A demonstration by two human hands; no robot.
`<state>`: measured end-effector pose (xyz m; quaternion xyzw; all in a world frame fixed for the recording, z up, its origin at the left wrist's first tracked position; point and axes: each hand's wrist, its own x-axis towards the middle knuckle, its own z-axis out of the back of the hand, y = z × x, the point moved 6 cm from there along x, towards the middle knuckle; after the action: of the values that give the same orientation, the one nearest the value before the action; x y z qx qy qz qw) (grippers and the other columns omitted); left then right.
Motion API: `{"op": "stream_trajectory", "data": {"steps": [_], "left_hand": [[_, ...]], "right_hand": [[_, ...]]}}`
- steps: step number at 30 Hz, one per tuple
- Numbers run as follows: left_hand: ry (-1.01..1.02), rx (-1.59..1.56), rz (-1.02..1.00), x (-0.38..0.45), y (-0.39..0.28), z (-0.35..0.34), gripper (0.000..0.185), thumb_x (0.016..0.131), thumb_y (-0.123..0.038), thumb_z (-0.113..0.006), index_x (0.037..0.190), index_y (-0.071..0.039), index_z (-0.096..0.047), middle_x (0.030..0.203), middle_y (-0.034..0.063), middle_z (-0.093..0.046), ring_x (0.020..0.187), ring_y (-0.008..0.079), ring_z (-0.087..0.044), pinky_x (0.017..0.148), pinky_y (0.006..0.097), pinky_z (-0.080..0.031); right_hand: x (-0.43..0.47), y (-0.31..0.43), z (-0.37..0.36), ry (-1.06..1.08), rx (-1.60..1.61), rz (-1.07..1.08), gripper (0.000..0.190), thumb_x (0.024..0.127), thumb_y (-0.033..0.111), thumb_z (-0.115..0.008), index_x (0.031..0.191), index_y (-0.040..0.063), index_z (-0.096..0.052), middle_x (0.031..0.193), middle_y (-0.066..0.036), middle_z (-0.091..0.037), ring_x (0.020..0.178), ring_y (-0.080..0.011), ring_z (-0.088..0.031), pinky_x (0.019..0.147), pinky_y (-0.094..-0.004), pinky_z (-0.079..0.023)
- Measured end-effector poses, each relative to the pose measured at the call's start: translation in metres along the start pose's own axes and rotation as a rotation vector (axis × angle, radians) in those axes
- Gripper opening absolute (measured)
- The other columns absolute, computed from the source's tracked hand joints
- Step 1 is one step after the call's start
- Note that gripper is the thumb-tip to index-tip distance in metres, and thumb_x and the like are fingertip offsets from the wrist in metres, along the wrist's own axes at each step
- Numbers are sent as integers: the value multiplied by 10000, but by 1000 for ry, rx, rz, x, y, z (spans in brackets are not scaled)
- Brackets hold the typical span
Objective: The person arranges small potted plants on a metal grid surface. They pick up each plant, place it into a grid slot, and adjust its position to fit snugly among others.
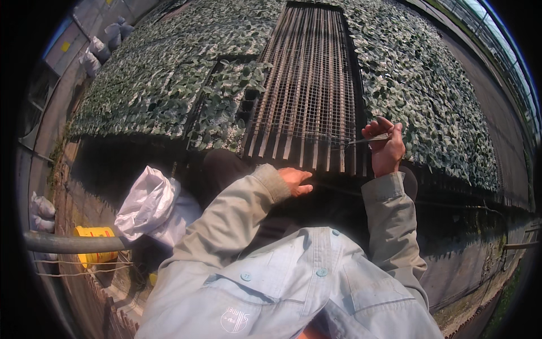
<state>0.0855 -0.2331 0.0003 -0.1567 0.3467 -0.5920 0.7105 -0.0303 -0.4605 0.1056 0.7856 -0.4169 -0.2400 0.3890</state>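
My right hand (386, 148), palm turned up, grips a slim pointed metal tool (369, 139) that resembles tweezers. The tip points left over the bench slats. Lower and to the left is my left hand (295, 181), thumb and forefinger apart, with nothing seen in it. It hovers by the front end of a slatted bench (307, 93) covered with grid mesh. A tray of broad-leaved seedlings (226, 99) lies left of the bare strip, with a few dark cells (247, 104) along its right edge. Dense seedlings (417, 93) border the strip on the right.
More seedlings (156, 80) fill the bench at left. A white woven sack (146, 203) stands by my left arm, near a metal pipe (76, 243) and a yellow container (95, 245). Several white sacks (99, 48) line the far left wall. A walkway (478, 80) runs along the right.
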Motion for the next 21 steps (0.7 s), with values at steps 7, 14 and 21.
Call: {"op": "stream_trajectory", "data": {"steps": [7,14,21], "left_hand": [[15,71,308,-59,29,-10,551,880,-408,-569,1281,-31,-540,1037,228,-656,997,397,-620,895,464,-478],[693,12,239,-28,18,-141,494,865,-416,-560,1188,-44,-590,917,206,-680,917,399,-639,824,491,-497],[759,-132,204,-33,48,-139,487,865,-415,-558,1180,-45,-594,911,203,-682,909,398,-641,818,489,-499]], "right_hand": [[66,-126,-54,269,-90,-367,604,1028,456,-244,1051,-64,-550,856,-139,-599,762,-269,-576,744,-433,-520],[86,-221,-59,321,-51,-594,582,1037,439,-231,1060,-65,-521,870,-134,-571,773,-259,-564,755,-425,-526],[89,-226,-89,284,-164,-706,527,1033,440,-330,1039,-31,-566,872,-107,-604,787,-224,-598,759,-377,-531]]}}
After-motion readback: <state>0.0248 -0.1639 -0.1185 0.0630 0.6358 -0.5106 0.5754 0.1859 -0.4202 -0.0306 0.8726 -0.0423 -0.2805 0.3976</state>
